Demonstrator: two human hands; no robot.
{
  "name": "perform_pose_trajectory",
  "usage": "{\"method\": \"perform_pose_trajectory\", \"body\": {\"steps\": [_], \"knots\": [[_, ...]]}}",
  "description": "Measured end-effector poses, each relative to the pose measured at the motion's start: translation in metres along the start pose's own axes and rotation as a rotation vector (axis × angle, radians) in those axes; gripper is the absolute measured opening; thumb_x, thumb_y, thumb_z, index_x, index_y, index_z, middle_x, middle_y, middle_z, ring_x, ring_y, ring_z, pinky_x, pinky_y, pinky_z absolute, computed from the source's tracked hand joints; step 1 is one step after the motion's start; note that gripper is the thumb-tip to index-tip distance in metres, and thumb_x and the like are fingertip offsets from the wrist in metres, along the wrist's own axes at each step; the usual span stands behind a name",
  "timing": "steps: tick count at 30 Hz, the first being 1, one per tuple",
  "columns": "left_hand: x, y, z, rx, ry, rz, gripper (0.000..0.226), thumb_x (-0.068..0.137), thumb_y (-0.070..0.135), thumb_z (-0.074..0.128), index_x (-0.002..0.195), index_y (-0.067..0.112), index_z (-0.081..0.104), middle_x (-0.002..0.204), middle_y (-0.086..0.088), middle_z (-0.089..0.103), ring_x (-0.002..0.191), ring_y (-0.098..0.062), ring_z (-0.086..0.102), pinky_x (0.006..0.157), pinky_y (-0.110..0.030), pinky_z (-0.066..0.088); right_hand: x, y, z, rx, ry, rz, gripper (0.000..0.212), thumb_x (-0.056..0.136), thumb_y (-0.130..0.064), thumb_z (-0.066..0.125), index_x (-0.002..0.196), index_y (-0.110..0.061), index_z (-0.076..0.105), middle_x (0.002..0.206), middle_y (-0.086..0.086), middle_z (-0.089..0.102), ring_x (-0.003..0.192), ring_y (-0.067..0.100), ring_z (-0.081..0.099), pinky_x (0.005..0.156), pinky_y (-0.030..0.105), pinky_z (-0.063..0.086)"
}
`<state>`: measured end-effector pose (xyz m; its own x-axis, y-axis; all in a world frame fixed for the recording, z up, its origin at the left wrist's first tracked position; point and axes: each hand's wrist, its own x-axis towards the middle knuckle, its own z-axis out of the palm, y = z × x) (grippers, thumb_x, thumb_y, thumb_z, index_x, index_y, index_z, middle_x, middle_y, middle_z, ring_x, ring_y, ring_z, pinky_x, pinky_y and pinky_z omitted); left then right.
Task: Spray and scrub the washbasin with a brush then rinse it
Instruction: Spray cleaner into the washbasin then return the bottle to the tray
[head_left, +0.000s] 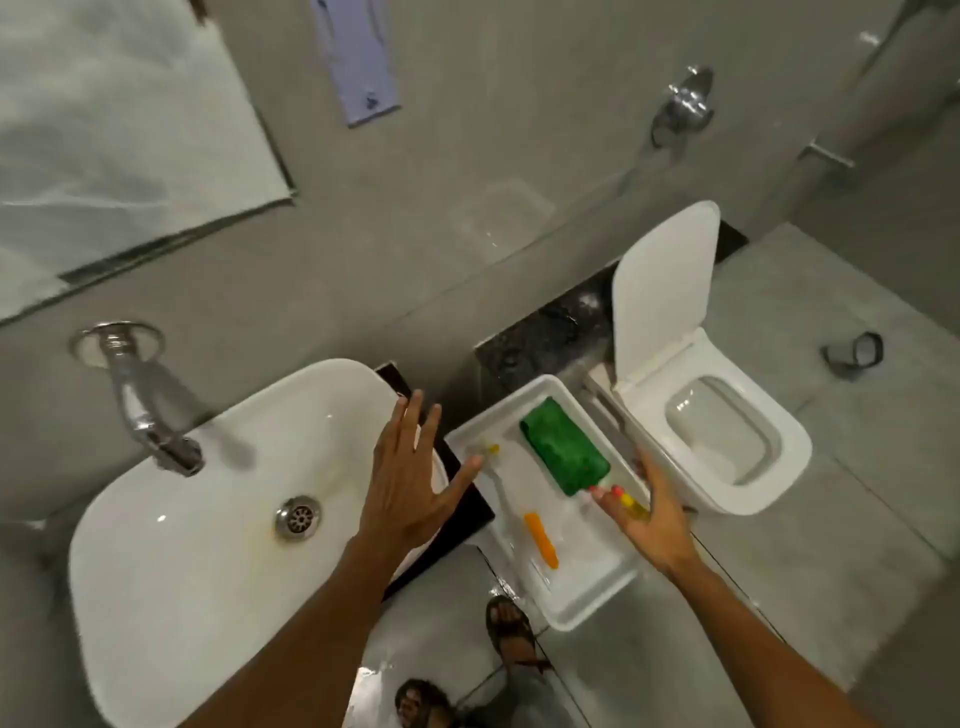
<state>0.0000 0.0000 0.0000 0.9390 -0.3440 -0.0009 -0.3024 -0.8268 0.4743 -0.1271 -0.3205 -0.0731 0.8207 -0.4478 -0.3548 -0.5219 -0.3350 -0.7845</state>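
1. From the head view I have the washbasin (208, 519) low on my left, white and oval, its drain (297, 516) near the middle and the chrome tap (150, 410) reaching over its far edge. It looks dry, with a faint yellowish stain near the drain; I judge that neither spraying nor scrubbing has begun.
2. The tools lie right of the basin in a white tray (587, 597), which sits at about basin height over the gap toward the toilet (727, 431).
3. My right hand (649, 514) is much the nearer to it: it hangs over the tray's right-hand rim, grip released, fingers spread toward a small yellow item (635, 505) at that edge. I cannot tell whether the fingertips touch it, nor what it is.
4. My left hand (410, 478) hovers flat between the basin's right rim and the tray, grip released and holding nothing.
5. Tray contents: a green cloth or sponge (566, 447) in the far half; an orange-handled tool (541, 540) with its long axis running near to far; and a pale, blurred handle with a yellow tip (491, 457) along the left side, possibly the brush.
6. No spray bottle is clearly visible.
7. So the coming reach is a short one for the right hand, leftward into the tray.
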Motion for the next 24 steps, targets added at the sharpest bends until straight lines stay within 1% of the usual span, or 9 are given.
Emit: {"method": "perform_pose_trajectory", "body": {"steps": [2,4,6,9,11,13,17,20,24], "knots": [[0.000,-0.003,0.015,0.027,-0.027,0.020,0.098,0.098,0.085,0.038,0.171,0.021,0.026,0.183,-0.001,0.005,0.170,-0.020,0.001,0.136,-0.046,0.011,-0.003,0.016,0.005,0.075,0.013,0.112,0.110,0.069,-0.066,0.085,0.161,-0.031,0.035,0.160,0.001,0.050,0.144,0.027,0.053,0.116,0.054,0.048],[-0.004,-0.007,0.030,0.067,-0.037,0.031,0.099,0.097,0.084,0.043,0.170,0.019,0.029,0.183,-0.002,0.006,0.171,-0.022,0.000,0.135,-0.050,0.015,-0.009,0.032,0.014,0.099,0.025,0.163,0.109,0.074,-0.055,0.088,0.164,-0.026,0.034,0.160,0.002,0.049,0.145,0.025,0.051,0.117,0.053,0.047],[-0.005,-0.005,0.041,0.077,-0.040,0.034,0.100,0.096,0.084,0.046,0.170,0.019,0.030,0.184,-0.002,0.004,0.170,-0.022,-0.006,0.134,-0.053,0.016,-0.009,0.042,0.022,0.145,0.075,0.190,0.100,0.081,-0.043,0.088,0.164,-0.024,0.035,0.158,0.002,0.052,0.142,0.025,0.053,0.116,0.049,0.048],[-0.004,-0.007,0.051,0.099,-0.019,0.037,0.100,0.094,0.083,0.052,0.169,0.020,0.032,0.184,-0.001,0.004,0.170,-0.023,-0.009,0.131,-0.059,0.019,-0.006,0.053,0.033,0.268,0.186,0.232,0.076,0.088,-0.031,0.085,0.155,-0.018,0.050,0.148,0.006,0.061,0.136,0.029,0.060,0.113,0.046,0.052],[-0.004,-0.008,0.053,0.100,-0.002,0.032,0.099,0.094,0.082,0.053,0.168,0.020,0.032,0.184,-0.001,0.004,0.170,-0.024,-0.008,0.130,-0.060,0.021,-0.005,0.061,0.041,0.303,0.309,0.253,0.061,0.089,-0.025,0.085,0.144,-0.015,0.061,0.137,0.008,0.068,0.129,0.031,0.066,0.112,0.049,0.054],[-0.004,-0.008,0.055,0.092,0.007,0.031,0.098,0.094,0.081,0.054,0.167,0.019,0.035,0.184,0.000,0.005,0.170,-0.024,-0.007,0.129,-0.060,0.021,-0.004,0.063,0.046,0.342,0.396,0.266,0.059,0.085,-0.021,0.088,0.138,-0.015,0.063,0.130,0.011,0.070,0.121,0.033,0.069,0.107,0.050,0.057],[-0.004,-0.004,0.056,0.127,0.008,0.007,0.096,0.094,0.078,0.055,0.165,0.016,0.039,0.183,-0.001,0.006,0.170,-0.023,-0.010,0.130,-0.056,0.014,0.006,0.069,0.062,0.444,0.512,0.239,0.063,0.079,-0.026,0.094,0.129,-0.016,0.058,0.110,0.013,0.073,0.103,0.032,0.074,0.096,0.042,0.063],[-0.005,-0.001,0.053,0.140,-0.004,-0.001,0.095,0.095,0.079,0.053,0.166,0.017,0.040,0.183,-0.001,0.007,0.170,-0.022,-0.013,0.132,-0.055,0.010,0.015,0.071,0.077,0.542,0.559,0.266,0.060,0.079,-0.037,0.092,0.127,-0.022,0.059,0.108,0.015,0.071,0.097,0.025,0.072,0.093,0.038,0.064],[-0.003,0.000,0.052,0.137,-0.027,-0.011,0.096,0.094,0.080,0.050,0.166,0.017,0.040,0.183,-0.001,0.007,0.169,-0.022,-0.016,0.132,-0.054,0.006,0.023,0.072,0.094,0.589,0.572,0.280,0.047,0.085,-0.055,0.080,0.127,-0.046,0.060,0.106,-0.016,0.070,0.099,0.005,0.070,0.091,0.027,0.063]]}}
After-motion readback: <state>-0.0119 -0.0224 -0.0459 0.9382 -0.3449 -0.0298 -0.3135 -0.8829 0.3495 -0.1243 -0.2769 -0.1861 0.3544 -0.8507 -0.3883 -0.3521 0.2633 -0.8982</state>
